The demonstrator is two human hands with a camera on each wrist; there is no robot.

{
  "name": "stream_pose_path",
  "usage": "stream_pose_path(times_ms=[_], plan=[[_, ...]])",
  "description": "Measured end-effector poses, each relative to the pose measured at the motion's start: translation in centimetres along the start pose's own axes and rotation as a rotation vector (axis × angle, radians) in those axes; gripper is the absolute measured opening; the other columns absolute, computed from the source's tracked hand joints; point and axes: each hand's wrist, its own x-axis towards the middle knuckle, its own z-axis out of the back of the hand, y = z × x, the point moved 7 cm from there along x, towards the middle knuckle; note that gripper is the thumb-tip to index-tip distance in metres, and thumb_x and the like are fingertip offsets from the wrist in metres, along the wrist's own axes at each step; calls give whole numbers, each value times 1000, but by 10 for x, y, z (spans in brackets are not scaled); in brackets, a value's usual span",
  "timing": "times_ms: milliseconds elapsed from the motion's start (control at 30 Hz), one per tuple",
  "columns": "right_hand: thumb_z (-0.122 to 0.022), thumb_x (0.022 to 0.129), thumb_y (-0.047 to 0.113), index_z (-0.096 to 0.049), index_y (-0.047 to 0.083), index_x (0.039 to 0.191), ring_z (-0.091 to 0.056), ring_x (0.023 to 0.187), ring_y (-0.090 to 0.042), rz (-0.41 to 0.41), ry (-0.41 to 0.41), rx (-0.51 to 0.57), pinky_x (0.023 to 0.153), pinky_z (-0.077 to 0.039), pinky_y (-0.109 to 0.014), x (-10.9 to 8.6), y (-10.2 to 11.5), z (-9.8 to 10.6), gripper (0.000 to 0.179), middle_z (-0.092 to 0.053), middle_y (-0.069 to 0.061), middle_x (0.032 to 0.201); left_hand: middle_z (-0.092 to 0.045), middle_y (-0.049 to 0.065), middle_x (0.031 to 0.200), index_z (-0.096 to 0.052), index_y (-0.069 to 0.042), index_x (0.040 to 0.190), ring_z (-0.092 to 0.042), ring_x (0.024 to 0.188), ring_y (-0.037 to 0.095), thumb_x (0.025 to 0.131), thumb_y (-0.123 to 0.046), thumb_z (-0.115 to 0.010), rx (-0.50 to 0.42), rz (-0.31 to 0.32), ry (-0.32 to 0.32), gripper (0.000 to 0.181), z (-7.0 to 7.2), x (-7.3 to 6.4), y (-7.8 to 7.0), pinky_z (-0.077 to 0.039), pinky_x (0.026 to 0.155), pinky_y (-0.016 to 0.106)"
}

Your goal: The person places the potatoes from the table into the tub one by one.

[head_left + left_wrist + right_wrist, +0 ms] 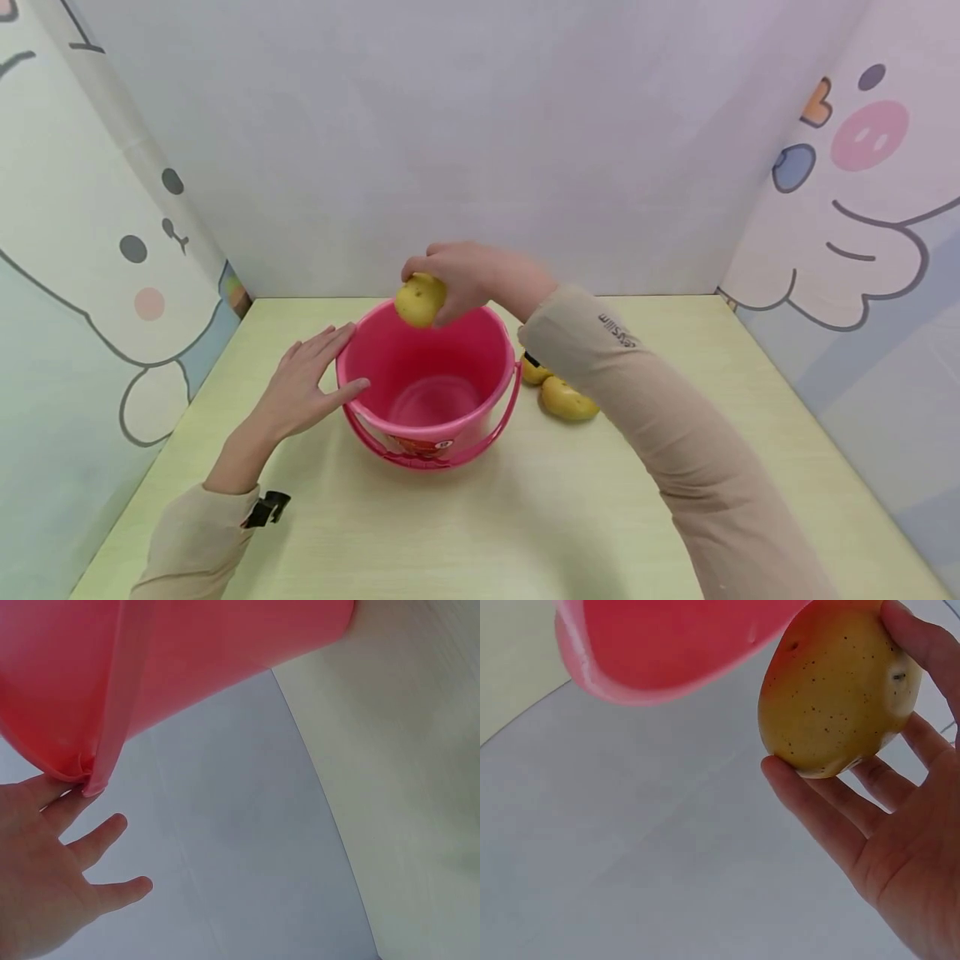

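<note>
A pink bucket (420, 408) stands on the table with its handle hanging down at the front. Over its far rim my right hand (472, 275) holds a yellow potato (420, 300) between thumb and fingers. Dark specks dot the potato (836, 690) in the right wrist view, where the bucket's rim (652, 696) shows close by. My left hand (307, 379) touches the bucket's left rim with extended fingers. In the left wrist view, fingertips of the left hand (45, 870) lie at the rim by the handle joint, the other fingers spread apart.
Right of the bucket, partly behind my right sleeve, lie more yellow potatoes (567, 400) on the pale table (420, 533). A plain white wall (480, 142) rises at the back, and cartoon-printed panels (862, 250) stand on both sides.
</note>
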Motion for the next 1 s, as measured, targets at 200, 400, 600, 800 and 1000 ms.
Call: stream_pose_path(times_ms=[200, 400, 600, 800, 1000], plan=[[-79, 62, 32, -45, 28, 121, -41, 97, -11, -86, 35, 15, 63, -46, -19, 10, 3, -9, 69, -45, 6, 109, -34, 15, 135, -30, -8, 137, -22, 125, 34, 77, -45, -60, -11, 11, 3, 76, 0, 1, -1, -14, 94, 61], [-79, 61, 33, -44, 30, 120, -41, 98, -12, -143, 100, 42, 61, -46, -22, 19, 3, -21, 69, -45, 8, 109, -34, 15, 135, -31, -8, 137, -22, 125, 34, 76, -43, -62, -7, 19, 8, 77, 0, 0, 0, -15, 94, 61], [-83, 56, 31, -44, 32, 118, -40, 97, -15, -245, 141, 142, 55, -48, -22, 23, -1, -34, 73, -44, 7, 110, -34, 15, 135, -29, -9, 138, -21, 125, 34, 76, -43, -62, -14, 33, 20, 78, -2, -1, 1, -14, 94, 61], [-85, 52, 30, -46, 33, 116, -42, 93, -15, -287, 130, 172, 52, -48, -22, 27, -1, -43, 75, -45, 7, 107, -34, 16, 135, -29, -9, 137, -21, 125, 34, 75, -38, -65, -18, 33, 18, 77, -2, -1, 1, -14, 94, 61], [-86, 50, 26, -48, 32, 114, -43, 90, -18, -368, 131, 243, 52, -50, -26, 26, -4, -53, 74, -45, 4, 103, -35, 15, 134, -31, -8, 137, -22, 124, 34, 76, -41, -63, -21, 18, 5, 76, -1, -1, 0, -15, 93, 61]])
